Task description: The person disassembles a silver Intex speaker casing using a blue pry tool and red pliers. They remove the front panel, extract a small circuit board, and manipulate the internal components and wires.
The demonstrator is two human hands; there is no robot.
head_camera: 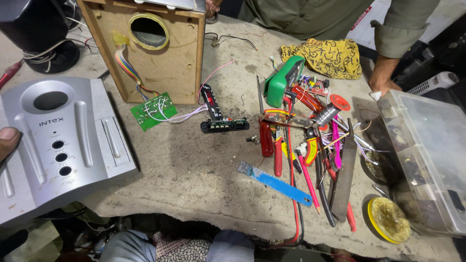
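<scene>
Our left hand (7, 141) rested against the left edge of the silver speaker front panel (58, 145). Only the fingertips showed, so we could not tell whether they gripped the panel or merely steadied it. Our right hand was out of view.

The panel lay face up at the left end of the concrete bench (194, 170), overhanging the near edge. Just behind and right of the panel stood the wooden speaker box (160, 53), its round port empty. A rainbow ribbon cable (127, 65) ran from the box down to a green circuit board (153, 111), just right of the panel's far corner. Further right of the panel lay a black display module (221, 119), then a blue hacksaw blade (274, 183), then a heap of red-handled pliers and screwdrivers (291, 140).

A co-worker's hand (383, 80) rested well right of the panel, beside a clear plastic parts box (427, 155).

We judged that handling the panel well called for a support under its overhanging part and slack kept in the thin white wires (179, 116).
</scene>
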